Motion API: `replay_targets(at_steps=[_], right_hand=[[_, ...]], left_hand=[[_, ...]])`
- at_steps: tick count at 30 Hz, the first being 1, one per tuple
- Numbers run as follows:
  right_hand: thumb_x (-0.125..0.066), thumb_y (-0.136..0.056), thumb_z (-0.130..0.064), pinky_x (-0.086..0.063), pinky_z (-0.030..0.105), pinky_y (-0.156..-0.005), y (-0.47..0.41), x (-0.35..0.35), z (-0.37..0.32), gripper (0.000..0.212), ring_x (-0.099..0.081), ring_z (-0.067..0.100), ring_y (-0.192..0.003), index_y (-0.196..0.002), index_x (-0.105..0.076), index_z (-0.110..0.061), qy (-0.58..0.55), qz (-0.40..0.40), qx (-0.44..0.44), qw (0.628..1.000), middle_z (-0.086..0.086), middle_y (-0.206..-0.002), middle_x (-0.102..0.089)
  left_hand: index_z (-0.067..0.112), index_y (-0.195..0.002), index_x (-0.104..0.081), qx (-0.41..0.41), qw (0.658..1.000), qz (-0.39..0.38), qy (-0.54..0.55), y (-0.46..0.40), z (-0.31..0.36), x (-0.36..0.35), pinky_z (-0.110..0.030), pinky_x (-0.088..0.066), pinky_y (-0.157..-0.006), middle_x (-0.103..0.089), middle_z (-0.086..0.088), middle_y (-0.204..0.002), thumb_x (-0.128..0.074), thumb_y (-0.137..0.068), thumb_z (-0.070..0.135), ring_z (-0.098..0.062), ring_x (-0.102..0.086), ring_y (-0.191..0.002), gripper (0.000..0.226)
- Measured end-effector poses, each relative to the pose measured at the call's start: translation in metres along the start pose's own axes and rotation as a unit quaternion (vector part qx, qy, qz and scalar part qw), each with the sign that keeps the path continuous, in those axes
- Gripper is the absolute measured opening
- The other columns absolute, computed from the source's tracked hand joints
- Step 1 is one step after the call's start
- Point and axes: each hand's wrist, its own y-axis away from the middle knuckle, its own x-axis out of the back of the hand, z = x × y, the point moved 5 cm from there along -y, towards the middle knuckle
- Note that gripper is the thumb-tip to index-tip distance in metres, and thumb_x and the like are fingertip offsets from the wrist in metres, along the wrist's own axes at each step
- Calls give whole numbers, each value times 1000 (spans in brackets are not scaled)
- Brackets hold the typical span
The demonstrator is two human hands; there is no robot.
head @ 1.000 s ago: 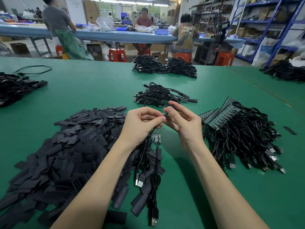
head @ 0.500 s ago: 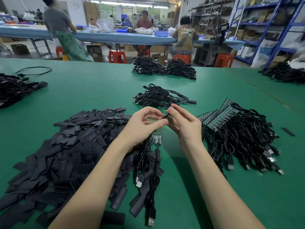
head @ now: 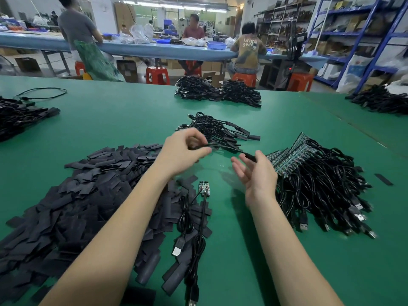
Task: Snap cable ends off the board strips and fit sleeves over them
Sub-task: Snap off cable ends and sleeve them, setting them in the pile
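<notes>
My left hand [head: 183, 151] pinches a black cable [head: 223, 147] that stretches rightward in the air. The cable's sleeved end [head: 250, 157] lies against the fingertips of my right hand [head: 257, 175], whose fingers are spread and relaxed. Below my hands a small green board piece [head: 204, 187] lies on the table with two cables [head: 194, 237] still attached. A big heap of flat black sleeves [head: 77, 195] covers the left. Green board strips [head: 287, 159] with a tangle of black USB cables [head: 324, 191] lie at the right.
A small pile of sleeved cables [head: 217, 129] lies just beyond my hands, with larger cable piles [head: 218, 93] farther back, at the left edge [head: 19, 115] and far right [head: 379, 100]. A lone sleeve [head: 383, 179] lies on the green table [head: 114, 120]. People work at a blue bench behind.
My hands, which were together working a sleeve onto the cable end, have parted. The left hand has lifted the cable away from me; the right hand has opened.
</notes>
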Motion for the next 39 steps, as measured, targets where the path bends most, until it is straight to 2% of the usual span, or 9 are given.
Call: replay_targets(at_steps=[4, 8, 11, 15, 20, 27, 29, 35, 39], right_hand=[[-50, -102, -48, -63, 42, -79, 9, -5, 22, 48, -76, 22, -76, -139, -45, -17, 205, -34, 50, 977, -2, -100, -73], [-50, -96, -61, -52, 43, -98, 17, -11, 33, 69, -73, 8, -75, -151, -37, -21, 387, -51, 142, 910, -17, -93, -73], [-54, -97, -53, -56, 41, -90, 14, -11, 31, 52, -72, 6, -66, -141, -49, -25, 377, -51, 146, 913, -14, -89, -73], [-57, -97, -46, -57, 43, -85, 15, -13, 31, 23, -72, 10, -66, -114, -58, -31, 380, -60, 155, 910, -16, -79, -73], [-59, -95, -40, -58, 42, -82, 15, -13, 31, 9, -71, 7, -62, -99, -60, -32, 382, -65, 172, 906, -18, -75, -73], [-61, -89, -26, -57, 42, -86, 17, -16, 32, 5, -72, 15, -76, -89, -66, -26, 435, -87, 144, 885, -8, -74, -75], [-63, -88, -25, -56, 36, -89, 17, -20, 31, 8, -70, 12, -80, -88, -70, -24, 497, -118, 137, 849, -8, -78, -74], [-77, -82, -48, -40, 21, -71, 23, -37, 23, 29, -59, 10, -79, -106, -71, -33, 721, -247, 104, 638, -14, -84, -59], [-85, -78, -36, -44, 24, -64, 22, -33, 20, 31, -60, 10, -73, -98, -63, -26, 688, -260, 68, 674, -7, -90, -68]], left_hand=[[22, -89, -75, -64, 994, 43, -78, -57, 20, -4, 2, -40, -66, -71, 13, -82, -82, -82, 23, 11, -61, -69, 11], [23, -90, -76, -91, 982, 68, -154, -119, 30, -9, -21, -51, -87, -72, 6, -92, -80, -84, 26, -9, -65, -89, 8], [23, -93, -74, -42, 978, 53, -197, -155, 18, -11, -33, -55, -91, -73, 1, -100, -78, -87, 27, -16, -67, -95, 9], [19, -113, -74, 30, 971, -8, -236, -168, -13, -18, -23, -48, -95, -71, -4, -117, -76, -88, 27, -18, -64, -106, 27], [18, -118, -71, 7, 976, 37, -215, -135, -21, -7, -27, -42, -103, -66, -3, -128, -67, -92, 22, -21, -57, -122, 26], [24, -90, -71, -35, 992, 104, -63, -19, 4, 8, -7, -44, -75, -72, 14, -90, -70, -90, 24, -2, -65, -86, 1], [26, -83, -70, -23, 995, 91, -27, 14, 1, 6, -8, -48, -73, -72, 16, -83, -71, -90, 24, 1, -66, -80, 7], [28, -85, -70, 5, 999, 50, -13, 40, -8, -3, -10, -50, -74, -71, 21, -81, -71, -89, 26, 5, -66, -75, 5], [28, -86, -70, 29, 999, 34, 9, 41, -17, -7, -15, -52, -69, -71, 20, -83, -71, -90, 25, 6, -65, -72, 5]])
